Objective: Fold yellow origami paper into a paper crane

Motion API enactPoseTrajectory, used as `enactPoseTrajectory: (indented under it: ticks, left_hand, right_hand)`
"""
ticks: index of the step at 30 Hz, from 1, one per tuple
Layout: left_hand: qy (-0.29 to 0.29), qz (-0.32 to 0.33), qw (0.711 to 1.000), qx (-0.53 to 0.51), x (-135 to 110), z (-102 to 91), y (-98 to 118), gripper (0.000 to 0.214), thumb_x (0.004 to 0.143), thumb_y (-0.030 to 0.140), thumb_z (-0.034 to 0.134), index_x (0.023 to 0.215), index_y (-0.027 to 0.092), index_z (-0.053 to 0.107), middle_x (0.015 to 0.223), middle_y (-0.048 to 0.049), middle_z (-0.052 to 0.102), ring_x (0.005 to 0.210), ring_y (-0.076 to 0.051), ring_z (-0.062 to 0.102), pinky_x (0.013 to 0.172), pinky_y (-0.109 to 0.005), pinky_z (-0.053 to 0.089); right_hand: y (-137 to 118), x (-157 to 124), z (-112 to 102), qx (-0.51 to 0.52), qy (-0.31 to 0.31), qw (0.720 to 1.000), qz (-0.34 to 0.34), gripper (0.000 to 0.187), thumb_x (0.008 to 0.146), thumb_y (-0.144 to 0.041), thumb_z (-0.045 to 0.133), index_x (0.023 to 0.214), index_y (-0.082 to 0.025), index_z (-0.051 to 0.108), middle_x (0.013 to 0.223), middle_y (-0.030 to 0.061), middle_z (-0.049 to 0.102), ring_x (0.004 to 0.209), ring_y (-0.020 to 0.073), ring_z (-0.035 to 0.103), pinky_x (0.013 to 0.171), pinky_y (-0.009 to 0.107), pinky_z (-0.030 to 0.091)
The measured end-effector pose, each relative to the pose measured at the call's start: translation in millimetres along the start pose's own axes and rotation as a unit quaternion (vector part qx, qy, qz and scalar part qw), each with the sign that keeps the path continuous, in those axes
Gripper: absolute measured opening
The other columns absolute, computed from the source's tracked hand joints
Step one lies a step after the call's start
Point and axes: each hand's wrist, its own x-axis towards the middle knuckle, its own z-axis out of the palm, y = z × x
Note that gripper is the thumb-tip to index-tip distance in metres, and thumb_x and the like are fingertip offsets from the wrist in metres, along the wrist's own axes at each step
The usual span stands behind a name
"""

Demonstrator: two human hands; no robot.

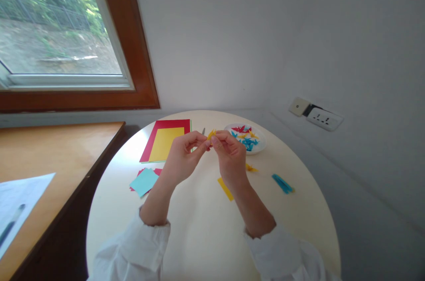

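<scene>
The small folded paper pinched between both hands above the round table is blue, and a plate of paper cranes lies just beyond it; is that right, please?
Not quite: the small folded paper is yellow, not blue, as the head view shows. The left hand and right hand do pinch it above the round table, and the plate of paper cranes lies just beyond.

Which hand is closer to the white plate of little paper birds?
The right hand. It is raised close by the left edge of the plate; the left hand is farther left, beyond the small yellow paper that both pinch.
</scene>
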Motion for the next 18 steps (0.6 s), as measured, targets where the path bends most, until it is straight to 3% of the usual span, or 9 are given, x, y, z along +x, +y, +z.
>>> enactPoseTrajectory:
  ticks: [5, 13, 18]
  left_hand:
    - [0.000, -0.003, 1.000, 0.020, 0.5, -0.9, 0.1, 0.016, 0.075, 0.029, 0.063, 0.066, 0.016, 0.063, 0.063, -0.0026, 0.065, 0.065, -0.015, 0.061, 0.060, -0.026, 0.048]
    - [-0.035, -0.060, 0.997, -0.032, 0.0, -1.3, 3.8, 0.015, 0.071, 0.029, 0.068, 0.073, 0.015, 0.066, 0.071, -0.0045, 0.068, 0.071, -0.016, 0.063, 0.064, -0.026, 0.050]
    - [-0.024, -0.085, 0.994, -0.058, 0.4, -2.8, 5.2, 0.017, 0.069, 0.032, 0.070, 0.072, 0.016, 0.066, 0.067, -0.0030, 0.066, 0.067, -0.015, 0.062, 0.064, -0.027, 0.050]
  right_hand:
    - [7.7, 3.5, -5.3, 0.025, -0.015, 0.999, 0.020, 0.014, 0.071, -0.035, 0.068, 0.076, -0.022, 0.067, 0.084, 0.0017, 0.063, 0.082, 0.0154, 0.058, 0.073, 0.031, 0.048]
    - [0.8, 3.3, -5.1, 0.033, -0.008, 0.999, 0.016, 0.007, 0.071, -0.027, 0.068, 0.067, -0.022, 0.066, 0.074, -0.0017, 0.061, 0.069, 0.0116, 0.054, 0.064, 0.027, 0.046]
    - [3.0, 3.1, -6.9, 0.026, -0.039, 0.999, 0.022, 0.012, 0.075, -0.033, 0.066, 0.071, -0.022, 0.067, 0.078, 0.0001, 0.062, 0.075, 0.0135, 0.056, 0.067, 0.028, 0.048]
